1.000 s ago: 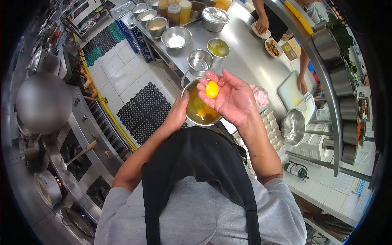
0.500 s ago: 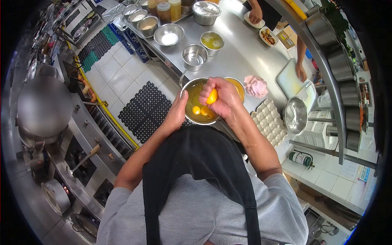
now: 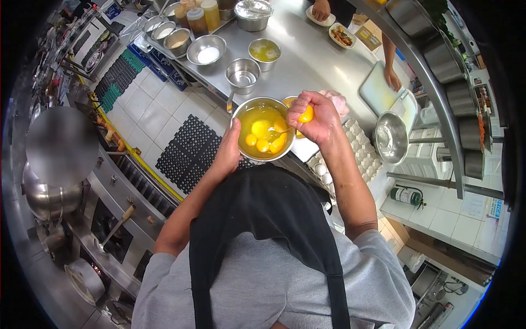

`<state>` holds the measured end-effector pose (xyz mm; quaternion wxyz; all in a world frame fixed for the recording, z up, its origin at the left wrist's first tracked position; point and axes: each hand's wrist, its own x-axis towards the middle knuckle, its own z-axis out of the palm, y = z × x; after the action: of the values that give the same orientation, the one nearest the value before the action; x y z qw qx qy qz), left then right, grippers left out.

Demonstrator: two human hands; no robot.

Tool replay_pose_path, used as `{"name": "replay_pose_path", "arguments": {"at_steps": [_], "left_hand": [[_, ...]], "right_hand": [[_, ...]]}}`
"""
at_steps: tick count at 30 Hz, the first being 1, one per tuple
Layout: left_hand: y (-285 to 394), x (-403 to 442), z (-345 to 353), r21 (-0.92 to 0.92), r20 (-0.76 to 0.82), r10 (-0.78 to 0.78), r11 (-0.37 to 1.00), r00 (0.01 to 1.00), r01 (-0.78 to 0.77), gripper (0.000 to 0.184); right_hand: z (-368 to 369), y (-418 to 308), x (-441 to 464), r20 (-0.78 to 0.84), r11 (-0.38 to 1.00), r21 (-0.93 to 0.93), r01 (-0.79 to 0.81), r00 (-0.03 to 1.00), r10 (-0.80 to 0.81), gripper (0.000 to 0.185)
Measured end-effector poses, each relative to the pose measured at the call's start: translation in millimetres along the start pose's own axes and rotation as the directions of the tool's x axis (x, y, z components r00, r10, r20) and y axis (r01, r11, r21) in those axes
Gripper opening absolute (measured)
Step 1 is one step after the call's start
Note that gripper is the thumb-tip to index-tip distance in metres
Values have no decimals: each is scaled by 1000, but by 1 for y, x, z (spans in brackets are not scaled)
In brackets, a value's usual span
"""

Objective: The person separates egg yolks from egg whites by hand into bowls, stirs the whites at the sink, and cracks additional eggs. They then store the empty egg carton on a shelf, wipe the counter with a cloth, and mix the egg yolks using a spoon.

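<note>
My left hand (image 3: pixel 227 152) grips the left side of a metal bowl (image 3: pixel 265 99), its thumb at the rim. Inside lie egg whites with several yolks (image 3: pixel 262 145). At the bowl's right edge, my right hand (image 3: pixel 320 119) is curled around an egg yolk (image 3: pixel 306 114), which shows orange between the fingers. A second bowl (image 3: pixel 287 101) with yellow contents is partly hidden behind that hand. Right of it sits a cardboard egg tray (image 3: pixel 361 147), with a few white eggs (image 3: pixel 326 178) at its near end.
Metal bowls stand farther up the counter: an unfilled-looking one (image 3: pixel 242 75), one with yellow liquid (image 3: pixel 264 50) and one with white powder (image 3: pixel 207 50). Another person's hand (image 3: pixel 392 79) rests at a cutting board (image 3: pixel 373 90). Stoves line the left; a metal shelf rail overhangs the right.
My right hand has moved right, from over the middle of the bowl to its right edge, with a yolk in it. More yolks are visible in the bowl, and the view has shifted.
</note>
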<state>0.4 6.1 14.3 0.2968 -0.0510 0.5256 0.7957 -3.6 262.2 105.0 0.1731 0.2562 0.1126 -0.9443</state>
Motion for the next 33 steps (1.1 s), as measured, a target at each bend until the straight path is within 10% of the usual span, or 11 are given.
{"name": "replay_pose_path", "arguments": {"at_steps": [7,10,11,12,14,16,17,20,22,28,33], "left_hand": [[-7,17,-8,56,23,52,997,998,-53,71],[8,10,11,-66,-64,33,997,997,-37,67],[9,9,11,-57,-54,32,998,998,-35,67],[11,8,9,-37,-27,37,999,999,-38,65],[11,6,-2,-14,-6,36,999,999,-36,64],[10,10,-15,44,114,0,999,993,-5,64],[8,10,-15,43,93,4,999,996,-8,64],[9,7,-1,0,-85,44,999,995,-44,64],[4,10,-6,-20,-31,40,999,999,-41,59],[11,4,6,-11,4,66,998,998,-66,57],[8,3,5,37,39,81,996,996,-83,62]], "right_hand": [[-52,-38,22,-54,994,108,37,998,-31,22],[-101,-44,47,-45,938,-260,231,967,-251,21],[-115,-43,57,27,489,-834,254,905,-425,30],[-112,-37,60,194,-210,-973,100,845,-498,41],[-107,-34,54,64,-225,-970,-95,788,-612,49],[-99,-42,45,399,-578,-816,14,738,-545,50],[-90,-45,37,386,-549,-835,17,729,-565,51],[-6,-18,-10,75,243,-926,289,771,-633,52],[24,-2,-28,127,414,-846,337,880,-458,56],[31,39,1,85,429,-893,136,987,-138,63],[16,63,36,-49,178,-983,-39,998,-50,71]]}}
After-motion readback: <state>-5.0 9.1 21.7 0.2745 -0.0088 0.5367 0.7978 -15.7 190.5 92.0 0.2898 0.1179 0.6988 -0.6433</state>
